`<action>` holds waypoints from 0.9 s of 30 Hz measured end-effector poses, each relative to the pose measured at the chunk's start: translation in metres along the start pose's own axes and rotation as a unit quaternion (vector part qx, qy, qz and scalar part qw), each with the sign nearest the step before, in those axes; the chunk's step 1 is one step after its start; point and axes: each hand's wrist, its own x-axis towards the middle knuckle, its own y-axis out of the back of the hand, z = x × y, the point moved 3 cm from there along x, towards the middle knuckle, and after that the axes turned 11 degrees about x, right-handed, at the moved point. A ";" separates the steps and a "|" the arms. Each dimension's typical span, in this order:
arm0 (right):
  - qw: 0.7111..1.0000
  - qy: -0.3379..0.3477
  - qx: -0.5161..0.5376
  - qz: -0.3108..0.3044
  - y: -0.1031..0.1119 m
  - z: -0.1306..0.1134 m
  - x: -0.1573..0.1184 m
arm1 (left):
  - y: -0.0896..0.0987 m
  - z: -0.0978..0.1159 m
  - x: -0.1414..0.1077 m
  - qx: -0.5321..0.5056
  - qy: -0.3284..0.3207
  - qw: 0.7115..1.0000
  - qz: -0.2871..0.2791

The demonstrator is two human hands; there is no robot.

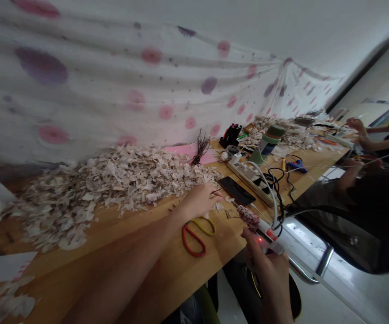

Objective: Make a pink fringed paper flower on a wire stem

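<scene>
My left hand (203, 199) is closed over the table, its fingers pinching a thin dark twig (216, 191) beside a black phone (236, 191). My right hand (265, 265) is wrapped round a white hot glue gun (270, 239) with a glowing red light; red-and-white patterned material covers its front. Scissors (194, 241) with one red and one yellow handle lie below my left wrist, their blades hidden. A large heap of pale flakes (123, 180) spreads behind my left forearm.
Dark twigs (201, 148) stand behind the heap on pink paper (181, 149). A power strip (251, 182) with tangled cables, a green bottle (271, 139) and a blue glue gun (298, 166) are to the right. People sit at the far right beside the wooden table (160, 274).
</scene>
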 end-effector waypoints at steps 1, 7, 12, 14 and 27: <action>1.000 0.001 -0.003 -0.001 0.000 0.000 0.000 | -0.001 -0.001 0.000 0.008 0.018 1.000 0.008; 1.000 -0.009 -0.004 0.007 -0.003 0.004 0.003 | 0.000 -0.014 0.004 0.024 0.061 0.998 0.007; 1.000 -0.011 -0.007 0.022 -0.012 0.002 0.010 | -0.001 -0.023 0.006 0.013 0.073 0.997 -0.001; 1.000 -0.001 -0.003 0.012 -0.020 -0.003 0.012 | -0.001 -0.020 0.003 -0.002 0.074 0.997 -0.012; 1.000 0.015 0.004 0.023 -0.048 -0.008 0.017 | 0.013 0.011 -0.020 -0.121 -0.002 0.986 -0.116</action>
